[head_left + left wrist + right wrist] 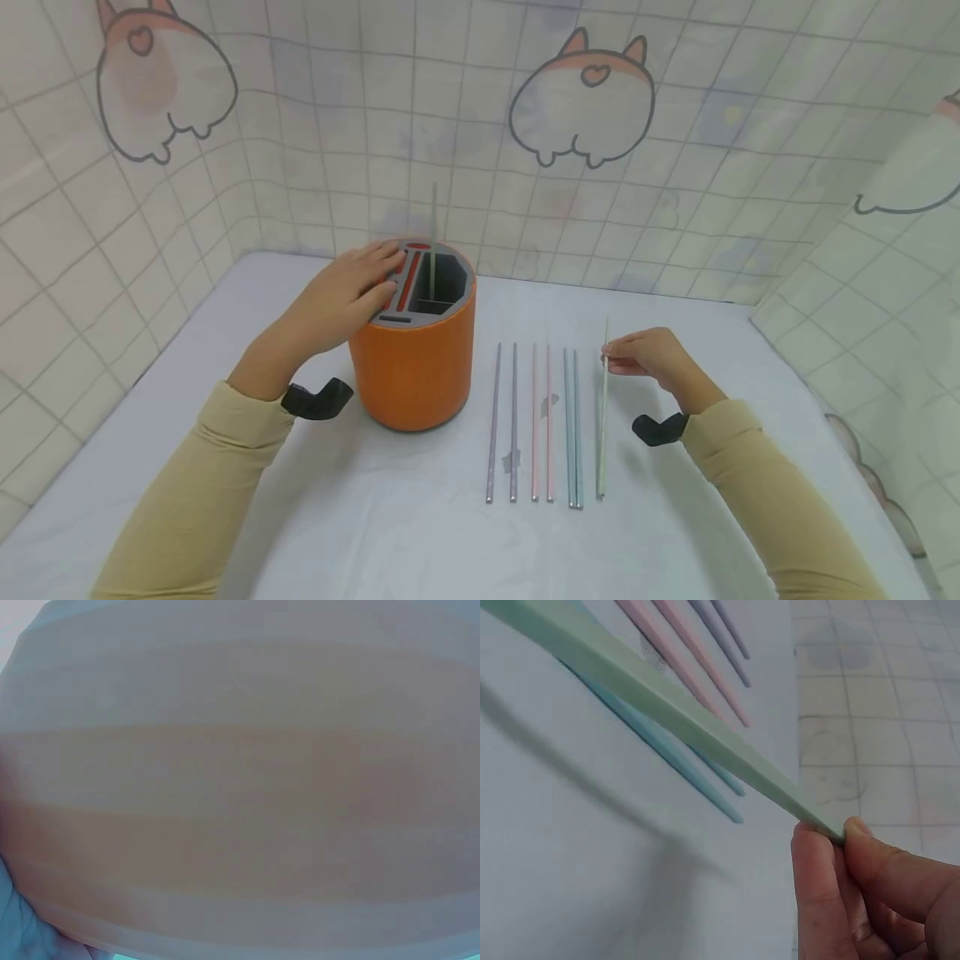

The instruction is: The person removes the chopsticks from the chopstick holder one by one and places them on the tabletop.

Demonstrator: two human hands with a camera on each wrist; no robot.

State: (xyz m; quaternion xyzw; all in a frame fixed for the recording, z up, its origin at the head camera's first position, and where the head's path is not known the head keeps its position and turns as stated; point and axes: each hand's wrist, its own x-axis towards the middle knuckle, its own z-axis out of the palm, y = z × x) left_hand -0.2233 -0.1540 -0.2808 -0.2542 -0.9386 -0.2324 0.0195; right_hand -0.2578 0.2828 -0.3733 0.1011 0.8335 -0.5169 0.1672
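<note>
My right hand (651, 357) pinches a pale green chopstick (705, 735) near its thin end, between thumb and fingertips. The chopstick is raised off the table in the right wrist view, casting a shadow below. Resting on the grey top of an orange round utensil holder (412, 375) is my left hand (341, 292), its fingers laid across the slots. A single pale green chopstick (433, 225) stands upright in the holder's large open compartment. Two blue chopsticks (572, 433), two pink chopsticks (535, 425) and two lavender chopsticks (493, 425) lie in parallel between holder and right hand.
White cloth covers the table (375, 533). Behind and at both sides hangs a checked curtain (450, 108) with cartoon animal prints. A black wrist mount (318, 400) sits on the left arm, another mount (660, 430) on the right. The holder's blurred side fills the left wrist view.
</note>
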